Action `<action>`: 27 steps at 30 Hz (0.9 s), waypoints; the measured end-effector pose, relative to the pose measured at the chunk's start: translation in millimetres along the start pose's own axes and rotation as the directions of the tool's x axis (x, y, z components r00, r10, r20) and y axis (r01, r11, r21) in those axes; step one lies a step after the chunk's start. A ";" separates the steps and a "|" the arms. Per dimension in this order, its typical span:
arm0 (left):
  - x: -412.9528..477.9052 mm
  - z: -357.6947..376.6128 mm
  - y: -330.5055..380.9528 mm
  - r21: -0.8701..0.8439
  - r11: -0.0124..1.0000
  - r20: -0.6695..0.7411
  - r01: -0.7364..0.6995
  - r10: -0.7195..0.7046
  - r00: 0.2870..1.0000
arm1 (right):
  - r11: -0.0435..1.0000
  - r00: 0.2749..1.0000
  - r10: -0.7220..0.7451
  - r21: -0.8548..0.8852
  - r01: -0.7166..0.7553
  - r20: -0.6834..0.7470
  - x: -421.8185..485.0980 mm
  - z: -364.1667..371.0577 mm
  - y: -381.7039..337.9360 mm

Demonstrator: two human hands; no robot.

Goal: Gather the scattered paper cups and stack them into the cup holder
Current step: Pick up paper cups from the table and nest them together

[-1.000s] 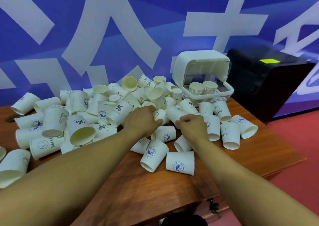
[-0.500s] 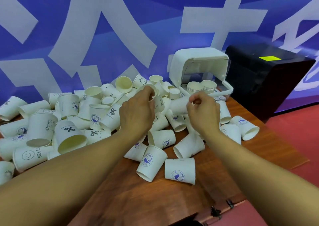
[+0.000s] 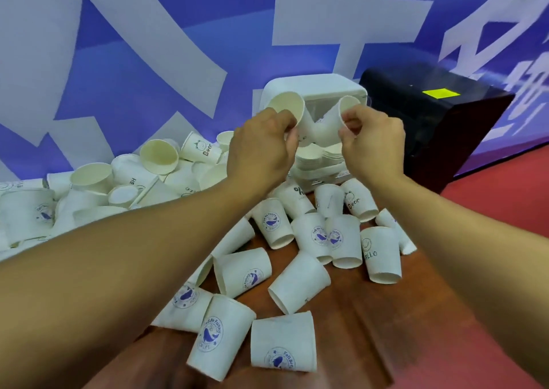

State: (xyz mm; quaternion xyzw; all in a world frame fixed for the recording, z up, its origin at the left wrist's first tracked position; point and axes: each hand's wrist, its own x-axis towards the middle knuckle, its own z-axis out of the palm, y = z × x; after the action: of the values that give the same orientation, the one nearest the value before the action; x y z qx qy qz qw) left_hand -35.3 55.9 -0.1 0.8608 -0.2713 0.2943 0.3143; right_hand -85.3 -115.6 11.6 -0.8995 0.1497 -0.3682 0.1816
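left hand (image 3: 261, 148) pinches the rim of the left cup (image 3: 286, 107) at upper centre, its mouth toward the camera and its base slanting down-right. right hand (image 3: 371, 145) pinches the right cup (image 3: 326, 122), base slanting down-left. the bases converge in front of the holder (image 3: 315, 87). loose cups (image 3: 243, 272) lie on their sides on the desk (image 3: 356, 329) below.

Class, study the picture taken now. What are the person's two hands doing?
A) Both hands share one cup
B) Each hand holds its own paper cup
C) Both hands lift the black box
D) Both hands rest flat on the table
B: the left hand grips one cup and the right hand pinches a second cup, both raised in front of the white cup holder.
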 end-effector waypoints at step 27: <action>38.4 107.9 -32.8 0.066 0.988 0.197 -0.138 0.123 0.973 | 0.960 0.970 -0.052 -0.256 0.114 0.236 49.4 86.6 76.5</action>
State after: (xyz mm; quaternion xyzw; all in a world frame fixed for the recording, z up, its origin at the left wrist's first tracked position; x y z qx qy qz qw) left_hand 48.5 -9.0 -54.5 0.8773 -0.3445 0.2403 0.2322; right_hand 0.2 -184.8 -49.2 -0.9574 0.1384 -0.2466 0.0587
